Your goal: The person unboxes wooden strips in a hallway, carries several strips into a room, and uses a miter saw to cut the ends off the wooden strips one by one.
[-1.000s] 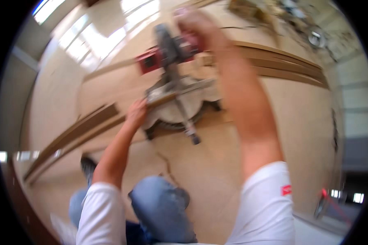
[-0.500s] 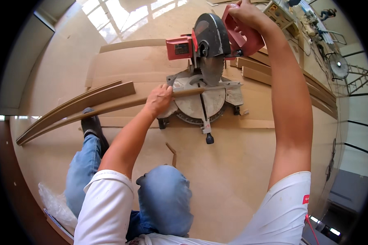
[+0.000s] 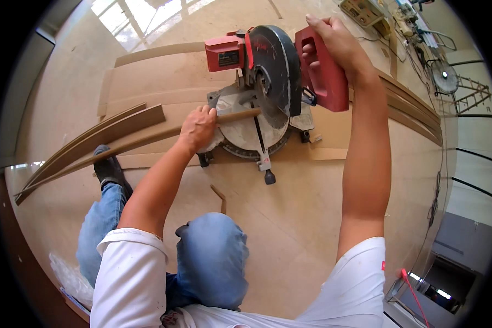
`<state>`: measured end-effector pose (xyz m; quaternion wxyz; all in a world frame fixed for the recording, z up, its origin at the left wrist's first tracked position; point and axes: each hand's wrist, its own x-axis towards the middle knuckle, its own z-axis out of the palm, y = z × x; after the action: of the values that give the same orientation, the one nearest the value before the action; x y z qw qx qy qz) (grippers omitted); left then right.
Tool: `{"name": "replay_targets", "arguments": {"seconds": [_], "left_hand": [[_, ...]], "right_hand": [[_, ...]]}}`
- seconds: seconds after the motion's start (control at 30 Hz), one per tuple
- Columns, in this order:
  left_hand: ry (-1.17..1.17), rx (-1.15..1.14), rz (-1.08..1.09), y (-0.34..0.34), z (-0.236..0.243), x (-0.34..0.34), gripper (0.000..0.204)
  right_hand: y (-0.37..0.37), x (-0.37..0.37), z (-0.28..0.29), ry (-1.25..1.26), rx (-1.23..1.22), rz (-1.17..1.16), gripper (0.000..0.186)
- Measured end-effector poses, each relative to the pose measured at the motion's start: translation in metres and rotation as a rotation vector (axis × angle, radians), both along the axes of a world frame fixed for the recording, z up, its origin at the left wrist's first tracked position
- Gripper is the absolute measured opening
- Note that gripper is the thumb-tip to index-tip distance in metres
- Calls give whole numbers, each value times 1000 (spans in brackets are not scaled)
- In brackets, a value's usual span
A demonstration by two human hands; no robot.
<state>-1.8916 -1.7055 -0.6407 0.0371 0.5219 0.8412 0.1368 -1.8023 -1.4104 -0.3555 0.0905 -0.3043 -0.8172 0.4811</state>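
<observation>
A miter saw with a dark blade guard (image 3: 273,63), red motor housing and grey turntable (image 3: 238,134) stands on cardboard. My right hand (image 3: 331,44) is wrapped round its red handle (image 3: 333,95), fingers through the opening. The toothed blade (image 3: 276,120) is lowered beside the right end of a long brown strip (image 3: 136,141); whether they touch I cannot tell. My left hand (image 3: 198,129) is closed on that strip at the left side of the turntable. More long brown boards (image 3: 123,117) lie to the left, behind the strip.
Cardboard sheets (image 3: 158,60) lie under and behind the saw. Other strips (image 3: 413,115) lie at right, near cords and a metal fan (image 3: 443,76). My knee (image 3: 210,257) and shoe (image 3: 108,169) are below; an offcut (image 3: 218,194) and plastic wrap (image 3: 68,273) lie on the floor.
Since half a second ago the saw head has come down, my right hand with it, bringing the guard and blade lower toward the strip. My left hand still grips the strip.
</observation>
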Motion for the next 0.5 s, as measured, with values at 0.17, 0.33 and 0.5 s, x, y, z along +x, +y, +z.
{"name": "replay_targets", "arguments": {"seconds": [0.17, 0.33, 0.5], "left_hand": [[21, 0, 11, 5, -1, 4, 27], [23, -1, 9, 5, -2, 2, 27], [21, 26, 11, 3, 1, 3, 24]], "right_hand": [[-7, 10, 1, 91, -63, -49, 48], [-8, 7, 1, 55, 8, -52, 49], [-12, 17, -1, 49, 33, -74, 49]]}}
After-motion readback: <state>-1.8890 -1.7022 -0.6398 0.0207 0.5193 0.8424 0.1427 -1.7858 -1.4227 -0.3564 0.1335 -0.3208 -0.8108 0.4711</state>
